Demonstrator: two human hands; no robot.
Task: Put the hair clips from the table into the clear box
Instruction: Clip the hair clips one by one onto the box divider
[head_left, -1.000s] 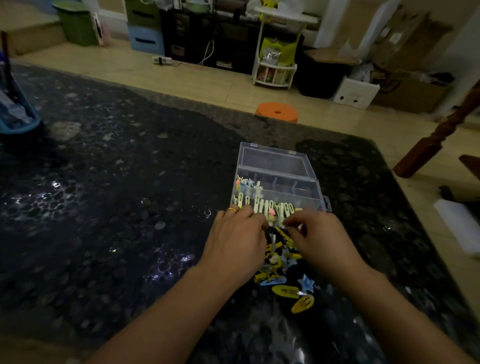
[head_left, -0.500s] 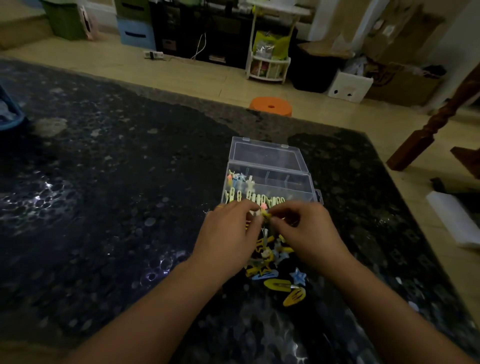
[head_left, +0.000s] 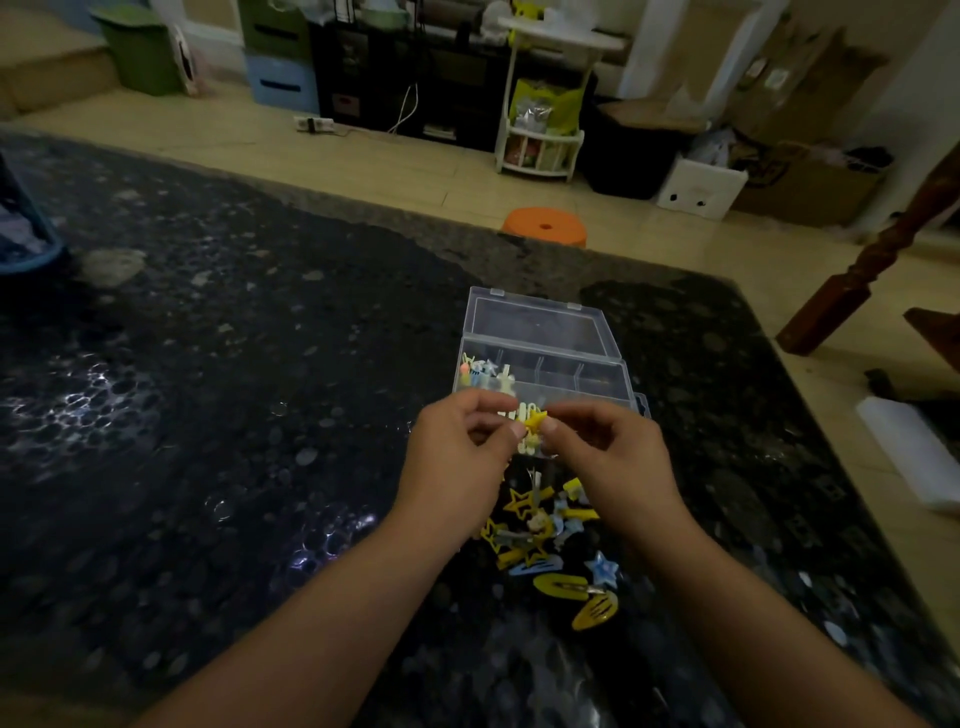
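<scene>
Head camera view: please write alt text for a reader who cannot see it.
Two bare hands, the left hand and the right hand, pinch a small yellow hair clip between them, just in front of an open clear box with clips in its left part. More yellow and blue hair clips lie in a pile on the dark table below the hands.

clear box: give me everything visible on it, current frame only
The clear box is see-through plastic, rectangular, and stands on the dark speckled table just beyond both hands. Its hinged lid lies open, tipped back on the far side, with two small latch tabs on its far edge. Thin dividers split the tray into compartments. The left compartment holds small pastel hair clips, a front row holds pale ones; the right compartments look empty. Neither hand clearly touches it.
</scene>
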